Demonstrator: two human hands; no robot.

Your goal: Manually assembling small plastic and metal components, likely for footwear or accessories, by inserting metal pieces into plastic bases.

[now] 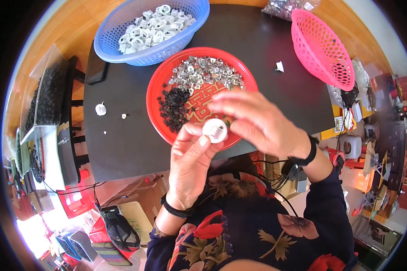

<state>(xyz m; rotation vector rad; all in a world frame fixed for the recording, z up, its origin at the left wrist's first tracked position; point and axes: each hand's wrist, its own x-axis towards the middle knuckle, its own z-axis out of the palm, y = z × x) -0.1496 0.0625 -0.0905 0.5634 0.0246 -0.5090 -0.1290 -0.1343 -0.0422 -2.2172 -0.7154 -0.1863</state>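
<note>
From my end I see the left hand (190,156) grasping a round white plastic piece (215,130), pinched at its edge between thumb and fingers, face tilted up, probably so its raised middle and dark recess stay visible and reachable. Right hand (267,123) just beside that grip, palm down, fingers loosely apart with a gap to the thumb; I see nothing in them, though their undersides are hidden. The pinch sits over the near edge of a red tray (153,97), I'd guess so a dropped bit lands inside. Just ahead and left of the grip, a heap of small black parts (172,106); farther ahead, a spread of shiny metal bits (203,72). Kinds lie mostly apart, likely for quick picking. Beyond the tray, ahead and left of the grip, a blue basket (105,50) holds many white pieces (158,30), its wall seemingly there to stop them scattering. Well off to the grip's right, a pink basket (309,54) leans at the table (131,156) edge, one small white part (280,67) lying nearer than it. Left of the grip, another white disc (101,109) rests on the tabletop, clear of the tray; reason for that, I can't tell.
</note>
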